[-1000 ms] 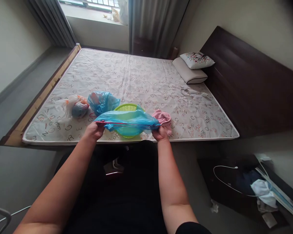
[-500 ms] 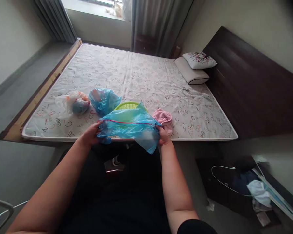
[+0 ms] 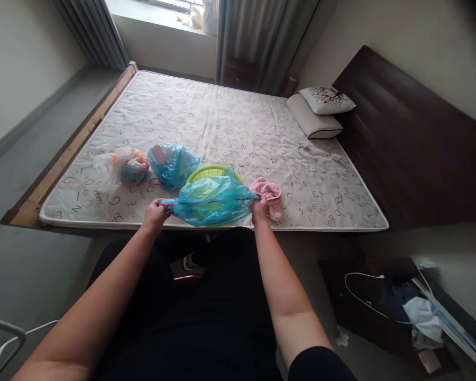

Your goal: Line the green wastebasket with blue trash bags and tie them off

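Observation:
Both my hands hold a blue plastic bag (image 3: pixel 212 203) stretched wide by its red-edged mouth, over the near edge of the mattress (image 3: pixel 230 121). My left hand (image 3: pixel 155 214) is closed on the bag's left end. My right hand (image 3: pixel 259 209) is closed on its right end. Behind the bag a green plastic basket (image 3: pixel 206 172) stands on the mattress, mostly hidden by it. A pink cloth (image 3: pixel 268 193) lies just right of the basket, beside my right hand.
A second filled blue bag (image 3: pixel 172 164) and a clear bag with contents (image 3: pixel 121 166) lie left of the basket. Two pillows (image 3: pixel 321 111) sit by the dark headboard (image 3: pixel 412 137). A low dark table (image 3: pixel 388 307) with a cable and cloths stands at the lower right.
The bag hung loose and low half a second ago; now it is pulled taut and lifted back over the basket. My hands moved slightly forward and apart.

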### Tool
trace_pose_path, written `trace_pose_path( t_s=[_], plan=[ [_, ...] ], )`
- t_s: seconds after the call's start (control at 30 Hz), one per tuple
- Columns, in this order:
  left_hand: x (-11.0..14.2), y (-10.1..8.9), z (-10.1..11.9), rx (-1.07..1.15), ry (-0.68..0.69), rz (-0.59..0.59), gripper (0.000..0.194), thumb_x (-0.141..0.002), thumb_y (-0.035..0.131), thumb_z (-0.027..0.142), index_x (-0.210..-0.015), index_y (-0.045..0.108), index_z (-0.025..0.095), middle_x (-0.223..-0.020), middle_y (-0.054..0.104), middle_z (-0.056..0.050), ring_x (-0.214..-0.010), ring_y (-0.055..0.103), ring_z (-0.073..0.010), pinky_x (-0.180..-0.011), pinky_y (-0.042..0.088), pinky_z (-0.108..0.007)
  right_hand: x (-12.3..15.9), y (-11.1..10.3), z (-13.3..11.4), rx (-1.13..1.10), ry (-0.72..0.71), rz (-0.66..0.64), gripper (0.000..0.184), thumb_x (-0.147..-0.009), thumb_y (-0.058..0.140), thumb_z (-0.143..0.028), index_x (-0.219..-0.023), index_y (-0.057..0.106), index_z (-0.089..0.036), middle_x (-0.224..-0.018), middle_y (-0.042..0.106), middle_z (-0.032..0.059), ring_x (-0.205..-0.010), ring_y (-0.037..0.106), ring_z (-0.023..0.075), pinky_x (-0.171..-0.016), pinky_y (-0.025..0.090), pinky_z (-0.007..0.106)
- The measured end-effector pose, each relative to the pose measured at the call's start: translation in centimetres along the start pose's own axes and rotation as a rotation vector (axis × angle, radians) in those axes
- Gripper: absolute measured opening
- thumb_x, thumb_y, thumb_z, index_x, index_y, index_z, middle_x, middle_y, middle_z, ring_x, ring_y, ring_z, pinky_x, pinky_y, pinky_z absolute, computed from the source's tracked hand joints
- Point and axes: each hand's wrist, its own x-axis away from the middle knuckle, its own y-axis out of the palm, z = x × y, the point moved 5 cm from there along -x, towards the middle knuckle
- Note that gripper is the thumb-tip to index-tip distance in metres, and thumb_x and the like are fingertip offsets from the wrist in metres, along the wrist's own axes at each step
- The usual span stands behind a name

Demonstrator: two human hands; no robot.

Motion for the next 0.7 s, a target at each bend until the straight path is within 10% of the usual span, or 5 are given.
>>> trace_pose_path(
  t_s=[0.2,0.33,0.5,0.7],
  plan=[
    [-0.3,1.6,5.2,-0.492,0.507,-0.090,0.072,-0.072,0.076,0.020,-0.141,0.056,0.019,-0.134,0.066,-0.016,-0.120,0.067,-0.0290,-0.104,0.056,-0.043,-0.2,1.3,-4.8,0.393,-0.342,-0.286,0.069,-0.074,0.062,-0.015,-0.143,0.054,-0.023,-0.141,0.060,0.0116,-0.128,0.058,0.0253,-0.111,0.050,0.042],
    [0.3,5.6,6.6,-0.756,0.751,-0.224,0.042,-0.077,0.068,0.019,-0.119,0.073,0.017,-0.139,0.064,-0.016,-0.134,0.060,-0.0324,-0.122,0.043,-0.046,-0.2,3.7,-7.1,0.663,-0.634,-0.365,0.047,-0.083,0.060,-0.012,-0.129,0.066,-0.019,-0.145,0.057,0.0145,-0.141,0.049,0.0290,-0.125,0.038,0.047],
    [-1.3,8.5,7.1,-0.801,0.656,-0.167,0.020,-0.088,0.057,0.020,-0.101,0.071,0.016,-0.135,0.068,-0.019,-0.132,0.061,-0.0319,-0.120,0.042,-0.043,-2.0,6.4,-7.5,0.706,-0.578,-0.315,0.015,-0.095,0.053,-0.020,-0.099,0.067,-0.018,-0.128,0.065,0.0191,-0.123,0.059,0.0297,-0.114,0.045,0.045],
    [-3.6,6.2,7.8,-0.817,0.437,0.110,0.027,-0.094,0.054,0.027,-0.116,0.067,0.016,-0.110,0.075,-0.017,-0.106,0.070,-0.0340,-0.099,0.051,-0.044,-3.4,5.8,-8.5,0.611,-0.395,-0.105,0.024,-0.102,0.042,-0.032,-0.112,0.060,-0.019,-0.099,0.072,0.0113,-0.090,0.065,0.0261,-0.089,0.051,0.039]
  ],
)
